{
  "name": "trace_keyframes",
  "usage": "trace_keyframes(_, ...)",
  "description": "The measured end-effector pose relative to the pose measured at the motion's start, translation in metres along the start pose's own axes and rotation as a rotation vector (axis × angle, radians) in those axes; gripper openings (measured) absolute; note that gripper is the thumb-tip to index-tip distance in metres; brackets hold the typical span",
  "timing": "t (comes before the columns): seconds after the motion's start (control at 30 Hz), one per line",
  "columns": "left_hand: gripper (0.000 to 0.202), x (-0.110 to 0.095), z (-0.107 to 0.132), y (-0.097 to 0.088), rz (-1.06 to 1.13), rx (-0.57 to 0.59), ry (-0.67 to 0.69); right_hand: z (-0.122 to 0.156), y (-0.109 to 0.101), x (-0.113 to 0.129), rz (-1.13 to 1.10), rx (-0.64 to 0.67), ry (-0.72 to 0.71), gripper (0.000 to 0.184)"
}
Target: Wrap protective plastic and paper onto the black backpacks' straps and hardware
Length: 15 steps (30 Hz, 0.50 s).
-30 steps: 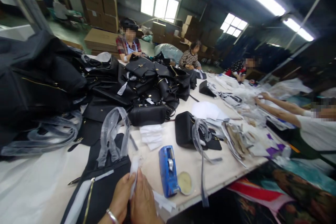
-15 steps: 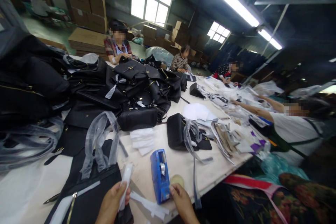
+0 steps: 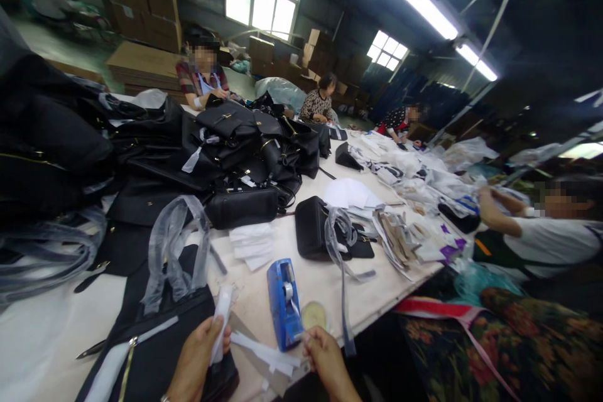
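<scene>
Head view: at the near left a black bag (image 3: 155, 352) lies flat on the tabletop (image 3: 311, 276), with a pale band and a zip along its top. Over the bag's right end the left hand (image 3: 195, 361) is raised, wrist low at the frame's bottom and palm turned inward. A white strip (image 3: 221, 317) is pinched between its thumb and curled fingers (image 3: 207, 334). The upper part of the strip stands free above the fist.

The strip is judged light, soft and limp, like thin foam or paper, and easily creased or torn. A light pinch at its lower half should be enough, and a hard squeeze would likely crumple it. More loose strips (image 3: 266, 355) lie on the tabletop between the two hands.

Just right of these stands a blue dispenser (image 3: 284, 301), set lengthwise with its cutting end toward the near edge. It is judged rigid and heavy enough to stay put when touched.

The right hand (image 3: 327, 361) is brought in from the near right with its back up. Its thumb and forefinger are pressed together at the dispenser's near end. Whether tape lies between them cannot be told. A round tin (image 3: 314, 314) sits just beside the dispenser, slightly beyond those fingertips.
</scene>
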State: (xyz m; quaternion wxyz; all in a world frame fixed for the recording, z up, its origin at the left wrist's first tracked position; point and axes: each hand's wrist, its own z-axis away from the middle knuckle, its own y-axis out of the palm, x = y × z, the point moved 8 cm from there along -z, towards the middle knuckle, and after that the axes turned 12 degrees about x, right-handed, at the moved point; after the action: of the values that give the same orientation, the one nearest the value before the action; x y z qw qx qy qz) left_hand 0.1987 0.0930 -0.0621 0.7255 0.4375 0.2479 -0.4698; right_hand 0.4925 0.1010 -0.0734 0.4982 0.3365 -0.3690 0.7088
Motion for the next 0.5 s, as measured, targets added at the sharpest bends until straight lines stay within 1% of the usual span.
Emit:
trace_keyframes(0.07,0.045,0.000,0.000,0.000,0.009,0.003,-0.003,0.001,0.001,-0.015,-0.071,0.012,0.060,0.041)
trace_keyframes(0.13,0.046,0.000,0.001,0.000,0.014,0.000,-0.006,0.000,0.000,-0.026,-0.092,0.011,0.080,0.042)
trace_keyframes(0.27,0.044,0.001,0.003,-0.002,0.005,-0.006,-0.001,-0.004,0.000,-0.040,-0.124,0.023,0.105,0.043)
trace_keyframes(0.37,0.043,0.002,0.002,-0.002,0.006,-0.006,-0.001,-0.005,0.001,-0.040,-0.118,0.021,0.090,0.044)
trace_keyframes(0.5,0.039,0.001,0.000,-0.002,0.016,0.003,0.006,-0.004,-0.004,-0.031,-0.056,0.004,0.028,0.042)
